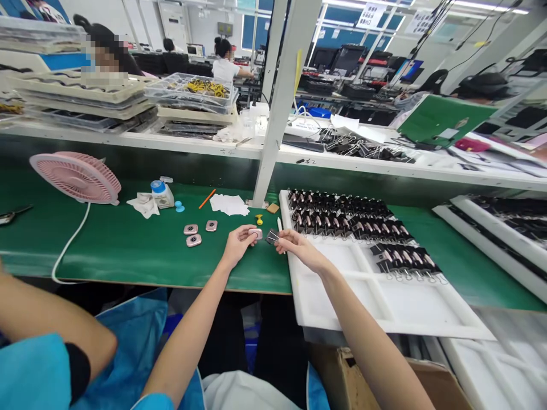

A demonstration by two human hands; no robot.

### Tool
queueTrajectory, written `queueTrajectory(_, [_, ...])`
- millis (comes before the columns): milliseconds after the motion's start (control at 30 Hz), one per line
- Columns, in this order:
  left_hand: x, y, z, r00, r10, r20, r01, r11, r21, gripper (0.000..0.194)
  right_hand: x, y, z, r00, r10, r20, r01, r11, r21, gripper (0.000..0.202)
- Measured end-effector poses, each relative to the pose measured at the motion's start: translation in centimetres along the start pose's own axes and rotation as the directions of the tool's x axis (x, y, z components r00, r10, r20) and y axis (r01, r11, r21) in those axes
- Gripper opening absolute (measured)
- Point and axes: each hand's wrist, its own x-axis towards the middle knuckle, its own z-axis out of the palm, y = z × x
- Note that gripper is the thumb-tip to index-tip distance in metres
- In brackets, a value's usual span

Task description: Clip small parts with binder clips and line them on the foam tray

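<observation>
My left hand (240, 244) pinches a small pink watch case (255, 233) above the green mat. Close to its right, my right hand (294, 246) grips a black binder clip (272, 236) by its wire handles; a narrow gap seems to lie between clip and case. Three more pink watch cases (194, 240) rest on the mat to the left. Beside my right hand stands a white tray (337, 287) with rows of black binder clips (342, 219), pink parts showing between them. A yellow suction cup (258, 220) lies just beyond my hands.
A pink fan (77, 177), a blue-capped bottle (162, 195), white paper (229, 205) and an orange stick (207, 199) are on the mat (141, 250). A white post (273, 97) rises behind my hands. At left, a co-worker's arm (51, 319) is close. Another tray (491, 245) stands far right.
</observation>
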Motion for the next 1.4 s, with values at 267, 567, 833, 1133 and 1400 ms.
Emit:
queueTrajectory(267, [-0.2, 0.5, -0.4, 0.995, -0.074, 0.070, 0.083, 0.986, -0.143, 0.051, 0.4, 2.3, 1.0, 0.986, -0.084, -0.145, 0.084, 0.996, -0.005, 0.053])
queueTrajectory(567, [-0.5, 1.2, -0.4, 0.980, -0.131, 0.151, 0.158, 0.970, -0.185, 0.048, 0.1, 3.6, 1.1, 0.969, -0.171, -0.176, 0.138, 0.973, -0.184, 0.061])
queueTrajectory(833, [-0.7, 1.0, -0.2, 0.972, -0.149, 0.183, 0.174, 0.977, -0.126, 0.048, -0.2, 3.3, 1.5, 0.958, -0.239, -0.159, 0.163, 0.909, -0.384, 0.058])
queueTrajectory(1133, [-0.4, 1.2, -0.1, 0.983, -0.139, 0.117, 0.150, 0.984, -0.097, 0.049, 0.3, 2.8, 1.8, 0.941, -0.304, -0.146, 0.213, 0.871, -0.443, 0.047])
queueTrajectory(1400, [0.6, 1.4, 0.0, 0.995, -0.087, 0.057, 0.094, 0.987, -0.128, 0.049, -4.2, 0.2, 0.2, 0.794, -0.523, -0.309, 0.330, 0.798, -0.503, 0.043])
